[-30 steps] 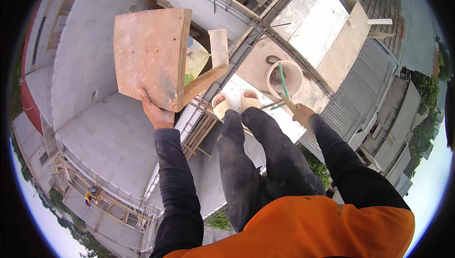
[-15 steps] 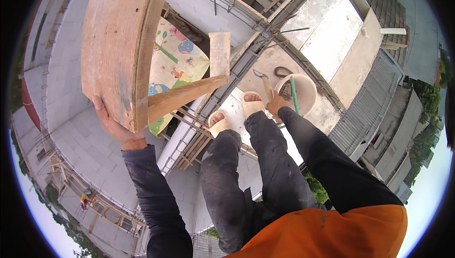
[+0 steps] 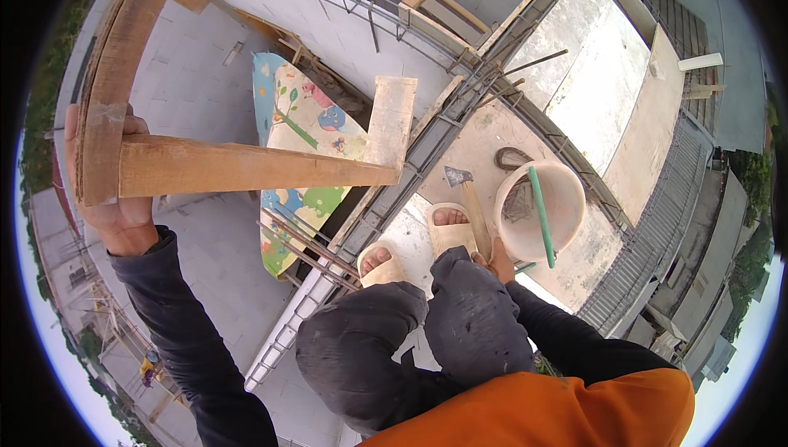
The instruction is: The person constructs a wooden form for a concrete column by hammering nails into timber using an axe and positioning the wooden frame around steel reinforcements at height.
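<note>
Above the block wall [image 3: 205, 77]: split load, narrow footing

From where I stand, the person's left hand [image 3: 121, 219] is clamped on one end of the timber frame [image 3: 246, 166], which spans above the patterned sheet [image 3: 316, 127]; contact with the rebar [image 3: 427, 151] cannot be confirmed. The right hand [image 3: 498, 265] is closed around the handle of the hatchet [image 3: 474, 209], blade near the sandals [image 3: 453, 239].

Caution: single-handed support could let the frame twist, snag or fall. A slipping hatchet could strike the toes. Rebar borders the footing; the bucket [image 3: 568, 201] restricts movement rightward, while leftward room is open.
</note>
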`<action>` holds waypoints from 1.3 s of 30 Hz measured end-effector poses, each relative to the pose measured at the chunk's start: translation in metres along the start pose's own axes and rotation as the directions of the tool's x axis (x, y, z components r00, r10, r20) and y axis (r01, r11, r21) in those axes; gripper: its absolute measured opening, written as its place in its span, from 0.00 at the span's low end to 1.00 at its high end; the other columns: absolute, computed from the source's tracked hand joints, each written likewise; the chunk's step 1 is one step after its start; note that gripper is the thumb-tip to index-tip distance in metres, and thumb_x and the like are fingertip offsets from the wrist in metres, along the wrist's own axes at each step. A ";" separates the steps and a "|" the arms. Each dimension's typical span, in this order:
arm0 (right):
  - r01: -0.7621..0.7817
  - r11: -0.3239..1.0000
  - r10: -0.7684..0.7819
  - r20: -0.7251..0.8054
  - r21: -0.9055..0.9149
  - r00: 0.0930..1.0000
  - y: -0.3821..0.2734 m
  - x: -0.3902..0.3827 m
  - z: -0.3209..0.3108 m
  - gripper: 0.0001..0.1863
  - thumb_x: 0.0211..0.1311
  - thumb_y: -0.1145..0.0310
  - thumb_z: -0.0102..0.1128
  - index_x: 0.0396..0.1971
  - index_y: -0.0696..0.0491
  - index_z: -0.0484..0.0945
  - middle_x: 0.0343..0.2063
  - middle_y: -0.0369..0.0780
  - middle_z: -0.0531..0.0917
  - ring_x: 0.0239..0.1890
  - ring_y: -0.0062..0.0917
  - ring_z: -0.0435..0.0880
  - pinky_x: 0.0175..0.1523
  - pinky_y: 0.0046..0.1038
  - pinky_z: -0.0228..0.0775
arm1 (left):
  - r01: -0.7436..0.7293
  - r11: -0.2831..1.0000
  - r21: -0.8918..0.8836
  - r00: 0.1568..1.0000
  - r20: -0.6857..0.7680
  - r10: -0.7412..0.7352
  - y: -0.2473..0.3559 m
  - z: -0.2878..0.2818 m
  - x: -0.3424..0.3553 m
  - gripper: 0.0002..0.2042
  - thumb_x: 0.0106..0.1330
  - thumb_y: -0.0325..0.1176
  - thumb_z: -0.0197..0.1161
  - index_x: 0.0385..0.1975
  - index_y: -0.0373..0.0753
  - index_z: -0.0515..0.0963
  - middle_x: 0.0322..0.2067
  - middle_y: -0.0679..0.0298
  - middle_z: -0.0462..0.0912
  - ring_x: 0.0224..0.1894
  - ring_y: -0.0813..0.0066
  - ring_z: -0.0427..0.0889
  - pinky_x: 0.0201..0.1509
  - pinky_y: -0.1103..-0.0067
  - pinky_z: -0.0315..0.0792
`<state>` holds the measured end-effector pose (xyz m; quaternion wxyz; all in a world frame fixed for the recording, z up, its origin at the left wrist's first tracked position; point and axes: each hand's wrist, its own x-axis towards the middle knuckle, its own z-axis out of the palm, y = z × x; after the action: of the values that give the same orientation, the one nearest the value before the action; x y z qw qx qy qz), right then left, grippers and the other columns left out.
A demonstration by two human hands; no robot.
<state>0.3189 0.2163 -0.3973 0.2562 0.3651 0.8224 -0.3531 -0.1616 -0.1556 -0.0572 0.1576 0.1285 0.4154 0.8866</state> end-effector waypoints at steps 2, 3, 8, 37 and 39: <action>0.016 1.000 -0.017 -0.077 -0.011 0.997 0.027 0.003 0.016 0.42 0.70 0.52 0.63 0.74 0.60 0.58 0.61 0.56 0.78 0.57 0.50 0.84 0.59 0.42 0.77 | 0.014 1.000 0.004 0.999 0.045 -0.014 -0.001 -0.010 0.013 0.19 0.81 0.38 0.53 0.61 0.31 0.74 0.55 0.48 0.80 0.52 0.60 0.83 0.57 0.67 0.81; 0.019 1.000 -0.020 -0.106 -0.014 0.994 0.034 0.002 0.024 0.42 0.70 0.52 0.63 0.75 0.60 0.58 0.61 0.55 0.78 0.57 0.49 0.84 0.60 0.41 0.77 | 0.016 1.000 0.027 0.997 0.075 -0.018 0.000 -0.018 0.020 0.19 0.79 0.35 0.56 0.63 0.30 0.73 0.58 0.48 0.77 0.54 0.60 0.82 0.60 0.68 0.80; 0.043 0.999 -0.043 -0.115 0.000 0.992 0.042 0.018 0.042 0.42 0.71 0.52 0.63 0.75 0.60 0.58 0.61 0.55 0.78 0.57 0.47 0.84 0.60 0.40 0.76 | 0.040 0.999 0.032 0.980 0.193 -0.046 0.006 -0.023 0.055 0.22 0.76 0.30 0.60 0.65 0.27 0.71 0.63 0.48 0.73 0.61 0.59 0.79 0.69 0.68 0.77; 0.501 0.703 -0.675 0.250 0.504 0.694 -0.237 0.037 -0.117 0.47 0.72 0.46 0.64 0.80 0.53 0.53 0.70 0.52 0.72 0.71 0.40 0.73 0.70 0.38 0.70 | -0.038 0.994 0.105 0.993 -0.106 0.049 -0.022 0.049 0.064 0.24 0.82 0.45 0.48 0.65 0.32 0.69 0.57 0.50 0.81 0.57 0.61 0.83 0.64 0.63 0.78; 0.746 0.556 -0.826 0.138 0.367 0.547 -0.322 0.038 -0.129 0.59 0.62 0.40 0.73 0.81 0.54 0.49 0.76 0.54 0.61 0.77 0.41 0.62 0.75 0.41 0.64 | -0.045 0.998 0.044 0.994 -0.099 0.049 -0.027 0.052 0.060 0.24 0.82 0.46 0.49 0.63 0.31 0.71 0.55 0.51 0.82 0.55 0.64 0.84 0.61 0.65 0.80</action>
<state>0.0233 0.1754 -0.2171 0.1366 -0.0727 0.7947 -0.5870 -0.1927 -0.0797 -0.0403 0.1131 0.0968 0.4381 0.8865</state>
